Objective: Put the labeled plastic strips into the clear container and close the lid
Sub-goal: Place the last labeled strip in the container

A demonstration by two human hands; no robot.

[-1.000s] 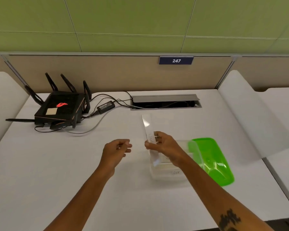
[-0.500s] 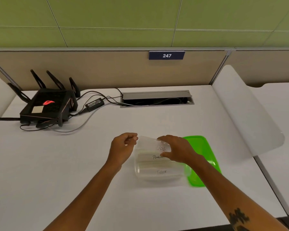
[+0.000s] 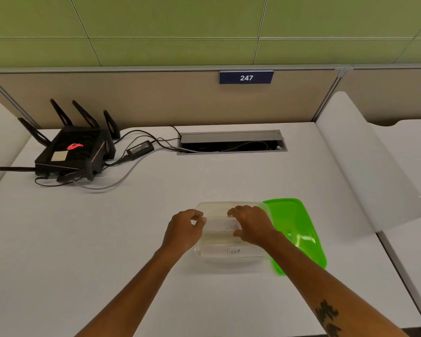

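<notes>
A clear container (image 3: pixel 229 205) stands on the white desk in front of me. Inside it lie clear plastic strips; one reads "TIGER" (image 3: pixel 232 251) near the front. A strip marked "DOG" (image 3: pixel 225 226) lies flat across the container's middle. My left hand (image 3: pixel 184 229) pinches that strip's left end at the container's left rim. My right hand (image 3: pixel 252 226) rests over its right part, fingers curled on it. The green lid (image 3: pixel 297 229) lies on the desk, touching the container's right side, partly under my right forearm.
A black router (image 3: pixel 73 152) with antennas, its power brick (image 3: pixel 140 148) and cables sit at the back left. An open cable hatch (image 3: pixel 231 143) is set into the desk behind the container. A white side divider (image 3: pixel 365 161) rises at the right.
The "DOG" strip stood upright in my right hand a second ago; it has come down flat into the container, with my left hand joining at its left end.
</notes>
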